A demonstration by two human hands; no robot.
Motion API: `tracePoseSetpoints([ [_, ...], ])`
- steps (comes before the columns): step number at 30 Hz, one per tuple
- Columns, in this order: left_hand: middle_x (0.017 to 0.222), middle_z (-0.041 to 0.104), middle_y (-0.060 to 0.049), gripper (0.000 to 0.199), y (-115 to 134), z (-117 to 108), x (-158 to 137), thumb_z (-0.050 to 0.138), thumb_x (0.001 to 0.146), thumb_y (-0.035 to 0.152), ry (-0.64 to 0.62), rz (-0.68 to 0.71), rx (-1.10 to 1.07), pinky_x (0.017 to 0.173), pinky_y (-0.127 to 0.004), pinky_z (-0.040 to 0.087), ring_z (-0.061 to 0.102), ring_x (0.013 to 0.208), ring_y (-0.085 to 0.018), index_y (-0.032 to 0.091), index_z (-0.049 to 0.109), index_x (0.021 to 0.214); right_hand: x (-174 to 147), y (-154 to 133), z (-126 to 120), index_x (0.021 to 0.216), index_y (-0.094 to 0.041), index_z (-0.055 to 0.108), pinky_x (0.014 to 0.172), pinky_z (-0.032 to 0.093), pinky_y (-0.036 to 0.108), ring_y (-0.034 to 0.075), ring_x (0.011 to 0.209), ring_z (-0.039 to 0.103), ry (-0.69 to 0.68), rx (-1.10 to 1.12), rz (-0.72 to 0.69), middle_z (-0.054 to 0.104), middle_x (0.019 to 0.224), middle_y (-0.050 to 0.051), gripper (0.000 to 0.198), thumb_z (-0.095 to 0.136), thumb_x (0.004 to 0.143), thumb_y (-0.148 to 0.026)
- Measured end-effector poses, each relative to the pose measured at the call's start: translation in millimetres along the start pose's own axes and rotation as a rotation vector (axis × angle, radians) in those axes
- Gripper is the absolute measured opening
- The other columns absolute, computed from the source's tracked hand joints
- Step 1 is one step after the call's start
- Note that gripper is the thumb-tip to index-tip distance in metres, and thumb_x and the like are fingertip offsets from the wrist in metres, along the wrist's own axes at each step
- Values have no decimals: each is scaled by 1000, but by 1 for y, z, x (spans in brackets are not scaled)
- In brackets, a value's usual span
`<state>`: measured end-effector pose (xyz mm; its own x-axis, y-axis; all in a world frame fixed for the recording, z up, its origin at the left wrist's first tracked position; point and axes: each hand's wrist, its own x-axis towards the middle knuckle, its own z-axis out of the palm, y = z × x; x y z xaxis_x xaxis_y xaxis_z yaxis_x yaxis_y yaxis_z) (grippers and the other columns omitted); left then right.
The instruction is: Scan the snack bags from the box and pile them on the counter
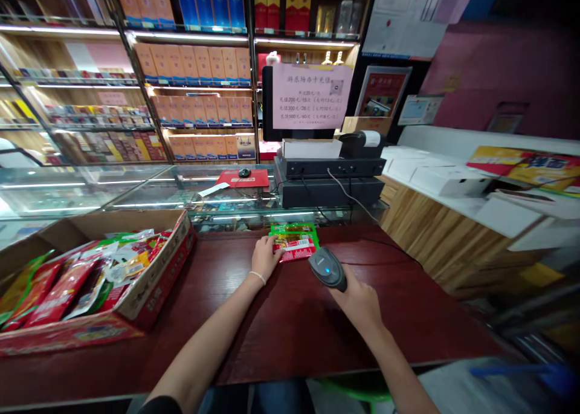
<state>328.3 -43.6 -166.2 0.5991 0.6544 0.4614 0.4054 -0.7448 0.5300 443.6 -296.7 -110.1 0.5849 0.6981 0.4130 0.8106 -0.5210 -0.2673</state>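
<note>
A dark grey barcode scanner [324, 268] with a lit blue light is gripped in my right hand [360, 302]. Its head hangs over the table at the lower right corner of a red and green snack packet [299, 245], which shows a white barcode label facing up. My left hand [266, 258] holds that packet by its left edge, thumb on top and fingers curled around the side. Green packaging with a clear window shows at the packet's far edge; whether it is a second packet, I cannot tell. Both arms reach across the dark red wooden table [226, 341].
An open cardboard box [158, 293] full of snack packets stands on the left. Behind the table are a glass counter [145, 190], a red mouse pad [254, 178], a monitor bearing a paper sign [312, 97], and a receipt printer [362, 143]. Cables hang down near the table's back edge.
</note>
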Motion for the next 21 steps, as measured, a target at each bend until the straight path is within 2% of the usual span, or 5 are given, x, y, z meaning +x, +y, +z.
tracePoseSetpoints([
  [4,111,59,-12,34,0,-15,-3,62,83,26,94,19,-113,94,-41,42,53,106,-26,19,59,116,14,-13,-6,107,-23,59,51,34,26,23,59,68,14,7,-3,72,69,3,30,58,82,-40],
  [7,109,60,-10,30,6,-50,-6,59,85,19,161,20,-198,93,-40,44,55,103,-23,19,59,114,30,-32,-8,105,-23,61,50,33,26,23,58,67,8,36,-41,73,71,3,29,59,82,-40],
  [11,114,58,-10,36,18,-125,-18,56,86,17,287,33,-259,87,-34,49,57,98,-20,20,54,122,54,-69,-4,105,-23,63,50,34,26,24,58,67,29,77,-142,72,70,5,32,61,81,-42],
  [14,111,60,-9,31,16,-191,-38,52,89,17,293,69,-204,84,-30,50,58,97,-17,20,57,119,69,-109,0,105,-22,63,51,34,27,26,59,66,79,97,-251,71,69,6,37,62,78,-46],
  [21,105,67,-7,23,-44,-320,-99,52,89,25,362,-174,104,83,-29,49,62,93,-17,19,65,108,79,-214,7,102,-22,65,51,31,27,24,57,63,69,242,-439,68,64,5,36,62,77,-49],
])
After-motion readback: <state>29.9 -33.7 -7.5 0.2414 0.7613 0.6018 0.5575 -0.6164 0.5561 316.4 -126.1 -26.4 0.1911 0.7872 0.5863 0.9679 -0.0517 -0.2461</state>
